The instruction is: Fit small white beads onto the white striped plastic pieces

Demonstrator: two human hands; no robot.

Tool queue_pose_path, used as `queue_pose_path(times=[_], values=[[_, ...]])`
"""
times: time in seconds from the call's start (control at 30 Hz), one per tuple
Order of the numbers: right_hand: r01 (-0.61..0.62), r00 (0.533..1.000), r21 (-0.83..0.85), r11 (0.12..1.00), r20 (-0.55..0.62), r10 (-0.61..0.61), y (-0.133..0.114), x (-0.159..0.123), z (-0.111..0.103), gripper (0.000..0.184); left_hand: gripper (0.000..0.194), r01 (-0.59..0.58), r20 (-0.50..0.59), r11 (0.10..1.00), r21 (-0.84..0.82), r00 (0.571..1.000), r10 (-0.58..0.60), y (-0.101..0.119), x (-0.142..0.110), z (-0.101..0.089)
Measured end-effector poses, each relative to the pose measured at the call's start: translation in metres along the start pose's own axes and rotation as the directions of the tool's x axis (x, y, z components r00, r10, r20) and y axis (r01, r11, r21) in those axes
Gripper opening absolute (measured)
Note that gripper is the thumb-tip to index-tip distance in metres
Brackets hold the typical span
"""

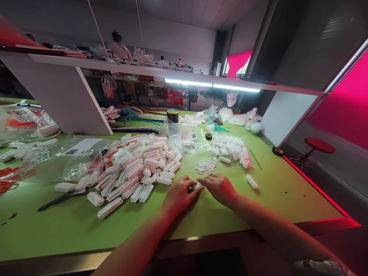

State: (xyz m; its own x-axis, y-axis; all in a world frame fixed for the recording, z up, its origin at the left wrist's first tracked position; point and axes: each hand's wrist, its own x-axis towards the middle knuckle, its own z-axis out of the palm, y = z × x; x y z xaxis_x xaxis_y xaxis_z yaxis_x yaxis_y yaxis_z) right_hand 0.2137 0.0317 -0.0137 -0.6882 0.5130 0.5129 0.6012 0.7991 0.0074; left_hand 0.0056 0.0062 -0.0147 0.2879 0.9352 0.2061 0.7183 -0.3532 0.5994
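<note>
Between my two hands, low over the green table (218,214), is a small white plastic connector housing (198,186). My left hand (178,194) grips it from the left, thumb and fingers closed round its end. Fingers of my right hand (220,188) meet it from the other side, their tips pressed together at its top; whether they pinch a tiny part is hidden. Just beyond my hands lies a small heap of tiny white pieces (206,167). A large pile of white connector housings (135,168) spreads to the left of my left hand.
One loose white housing (252,182) lies to the right. Behind are a clear bag of white parts (231,149), an empty-looking labelled bag (186,138) and a black tape roll (208,136). Black-handled scissors (59,200) lie left. A lit shelf (184,74) spans the table's back.
</note>
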Motion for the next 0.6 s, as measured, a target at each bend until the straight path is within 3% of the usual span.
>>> queue_pose_path(times=[0.13, 0.23, 0.3, 0.37, 0.47, 0.6], values=[[0.117, 0.987, -0.14, 0.983, 0.125, -0.099, -0.016, -0.003, -0.004, 0.029, 0.014, -0.011, -0.001, 1.0, -0.019, 1.0, 0.011, 0.0, -0.001, 0.0], [0.073, 0.985, -0.146, 0.987, 0.168, -0.048, -0.027, -0.007, -0.001, 0.035, 0.015, -0.023, -0.008, 1.0, -0.014, 1.0, 0.023, -0.002, -0.001, -0.001], [-0.012, 0.989, -0.045, 0.999, 0.143, 0.019, -0.023, -0.008, 0.002, 0.038, 0.016, -0.017, -0.008, 1.0, -0.018, 1.0, 0.016, -0.003, -0.001, -0.001], [-0.15, 0.987, 0.107, 0.983, 0.073, 0.143, -0.007, -0.008, 0.005, 0.034, 0.018, -0.006, -0.006, 1.0, -0.023, 1.0, 0.006, -0.003, -0.001, -0.001], [-0.366, 0.925, 0.211, 0.906, -0.021, 0.379, 0.029, -0.008, 0.005, 0.024, 0.02, 0.003, -0.002, 1.0, -0.018, 1.0, -0.003, -0.002, -0.001, -0.002], [-0.482, 0.876, 0.171, 0.859, 0.094, 0.473, 0.063, -0.01, 0.002, 0.014, 0.019, 0.015, 0.002, 1.0, -0.006, 1.0, -0.015, 0.0, -0.002, -0.003]])
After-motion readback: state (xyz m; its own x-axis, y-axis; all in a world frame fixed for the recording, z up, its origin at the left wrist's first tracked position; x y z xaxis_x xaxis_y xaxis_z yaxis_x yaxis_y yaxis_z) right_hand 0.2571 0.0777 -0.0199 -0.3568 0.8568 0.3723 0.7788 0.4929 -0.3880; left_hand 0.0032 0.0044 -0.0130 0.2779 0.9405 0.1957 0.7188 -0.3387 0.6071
